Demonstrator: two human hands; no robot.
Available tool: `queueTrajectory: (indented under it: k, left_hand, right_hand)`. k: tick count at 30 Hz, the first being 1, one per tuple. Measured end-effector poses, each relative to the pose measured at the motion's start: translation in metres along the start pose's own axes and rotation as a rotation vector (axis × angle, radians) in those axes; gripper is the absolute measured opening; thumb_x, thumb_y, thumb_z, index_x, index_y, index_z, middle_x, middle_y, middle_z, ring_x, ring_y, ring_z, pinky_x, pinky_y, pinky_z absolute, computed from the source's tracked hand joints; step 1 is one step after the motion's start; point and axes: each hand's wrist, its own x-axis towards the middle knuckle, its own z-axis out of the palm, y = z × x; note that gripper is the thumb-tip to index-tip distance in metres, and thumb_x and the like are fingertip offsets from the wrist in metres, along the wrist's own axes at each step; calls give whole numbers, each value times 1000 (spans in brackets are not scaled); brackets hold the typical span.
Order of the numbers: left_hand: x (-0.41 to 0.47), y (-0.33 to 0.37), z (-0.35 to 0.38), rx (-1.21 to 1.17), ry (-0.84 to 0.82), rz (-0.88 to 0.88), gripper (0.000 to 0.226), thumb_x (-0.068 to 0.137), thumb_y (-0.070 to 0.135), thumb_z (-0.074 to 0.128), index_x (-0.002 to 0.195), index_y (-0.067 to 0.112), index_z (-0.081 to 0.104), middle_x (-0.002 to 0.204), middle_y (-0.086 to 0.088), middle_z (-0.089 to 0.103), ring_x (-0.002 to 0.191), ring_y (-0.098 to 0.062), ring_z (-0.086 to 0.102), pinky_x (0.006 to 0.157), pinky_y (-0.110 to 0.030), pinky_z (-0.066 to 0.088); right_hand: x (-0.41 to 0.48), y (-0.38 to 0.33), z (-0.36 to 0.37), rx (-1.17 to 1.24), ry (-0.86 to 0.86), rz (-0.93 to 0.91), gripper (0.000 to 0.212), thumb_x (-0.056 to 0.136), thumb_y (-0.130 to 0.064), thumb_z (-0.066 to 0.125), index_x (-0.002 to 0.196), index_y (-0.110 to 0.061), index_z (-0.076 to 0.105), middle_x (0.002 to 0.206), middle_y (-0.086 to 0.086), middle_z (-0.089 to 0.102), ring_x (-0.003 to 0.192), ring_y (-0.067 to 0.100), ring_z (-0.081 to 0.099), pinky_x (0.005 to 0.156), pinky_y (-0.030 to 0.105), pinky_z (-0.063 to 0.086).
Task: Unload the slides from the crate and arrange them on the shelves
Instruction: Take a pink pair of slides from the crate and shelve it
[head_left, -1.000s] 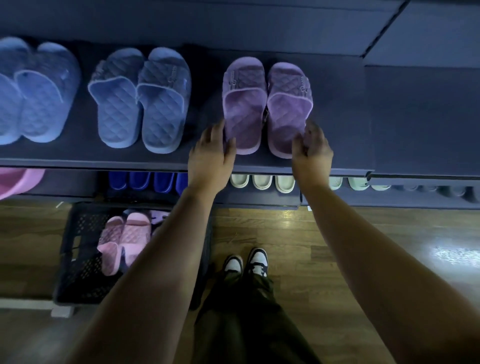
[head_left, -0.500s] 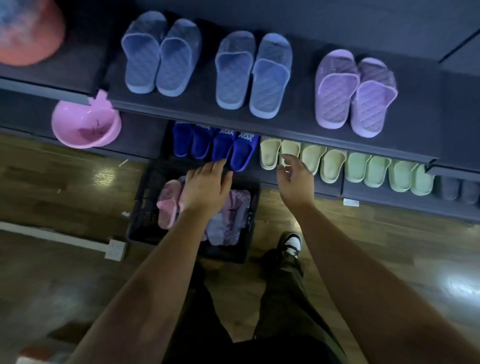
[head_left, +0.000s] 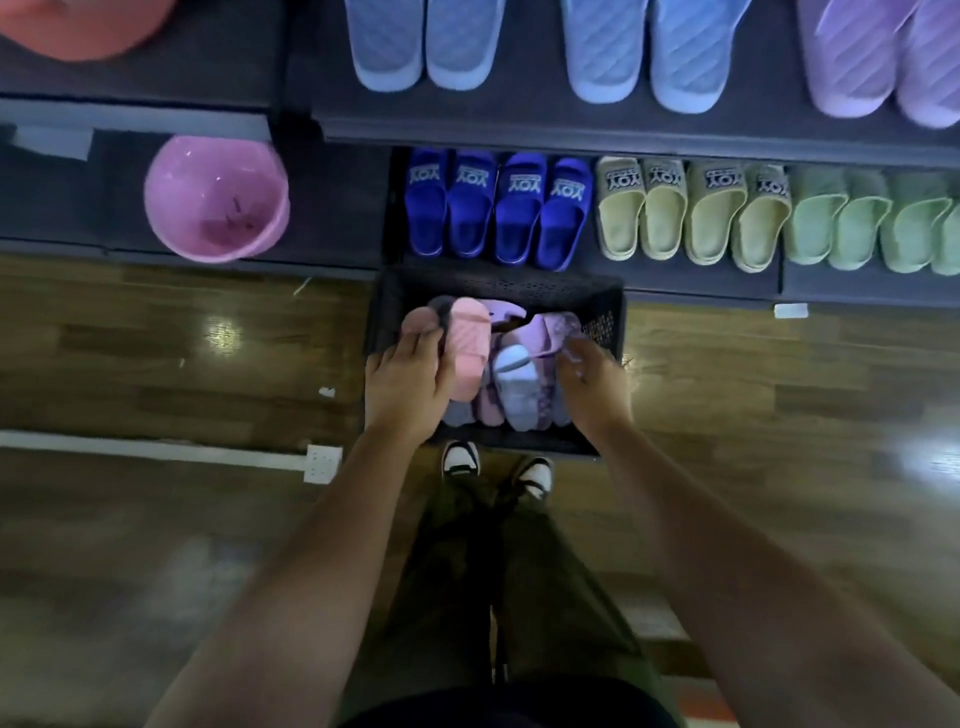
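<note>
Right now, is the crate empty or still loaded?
Still loaded. The black crate holds several slides packed side by side, among them a pink slide and a lilac slide.

Glossy wood floor (head_left: 156, 353) throwing back light at nine o'clock; black perforated plastic crate (head_left: 498, 283), matt; pink basin (head_left: 218, 197) at ten o'clock, smooth shiny plastic; quilted blue slides (head_left: 602, 52) at twelve, matt.
</note>
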Motion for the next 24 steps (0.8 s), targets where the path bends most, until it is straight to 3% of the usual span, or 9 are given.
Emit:
queueTrajectory:
  k: [4,8,15,19,24]
  left_hand:
    - [5,-20,24,-37,8,-19,36,97,33,44,126,14,54,122,-13,61,105,-36,58,91,-46,43]
    - [22,-36,59,-42,-8,-39,32,97,33,42,117,13,56,113,-11,63,99,-33,60,85,-44,45]
    - [60,-81,143,-91,-37,-98,30,97,34,40,116,17,56,111,-11,62,95,-31,60,81,-44,51]
    - [83,-115,197,-113,-30,-124,29,97,32,43,115,15,57,111,-14,63,96,-34,61,81,-46,51]
    - [108,-147,255,-127,-6,-157,52,92,41,26,111,7,61,106,-19,64,94,-37,60,78,-44,51]
  right_hand:
    - [11,14,30,-12,-44,10,31,95,-27,51,119,-12,63,115,12,67,98,31,65,78,36,52]
    - [32,28,54,-16,-50,-3,31,95,-29,49,117,-13,64,113,11,68,95,29,66,77,41,54]
    - [85,72,126,-64,-117,42,33,95,-24,52,124,-12,61,121,12,64,106,30,62,77,28,43]
    - [117,94,182,-44,-126,97,30,96,-25,51,120,-8,61,121,16,63,105,34,61,83,37,47]
    - [164,124,250,-27,-155,105,27,96,-24,52,110,-6,64,108,18,68,99,36,61,73,34,41]
